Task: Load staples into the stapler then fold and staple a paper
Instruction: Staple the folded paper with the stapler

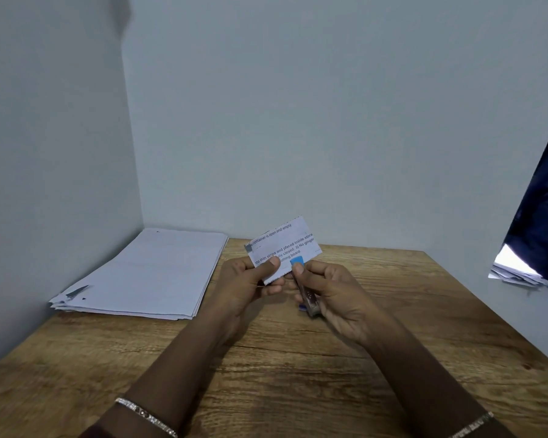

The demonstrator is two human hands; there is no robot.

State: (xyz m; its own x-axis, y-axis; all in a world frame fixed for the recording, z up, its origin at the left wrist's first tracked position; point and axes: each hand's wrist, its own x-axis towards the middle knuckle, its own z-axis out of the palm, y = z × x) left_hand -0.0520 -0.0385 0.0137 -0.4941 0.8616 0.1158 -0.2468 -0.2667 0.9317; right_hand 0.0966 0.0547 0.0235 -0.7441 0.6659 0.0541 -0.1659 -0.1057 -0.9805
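A small folded piece of printed paper [283, 245] is held up above the wooden table [298, 358]. My left hand [250, 281] pinches its lower left edge between thumb and fingers. My right hand [332, 289] grips a small stapler [309, 298] with a metal body and a blue tip. The blue tip sits on the paper's lower right part, the thumb pressing near it. Fingers hide most of the stapler.
A thick stack of white sheets [149, 276] lies at the back left of the table, against the wall corner. At the right edge hangs dark blue cloth [541, 210] with more papers [516, 273] under it.
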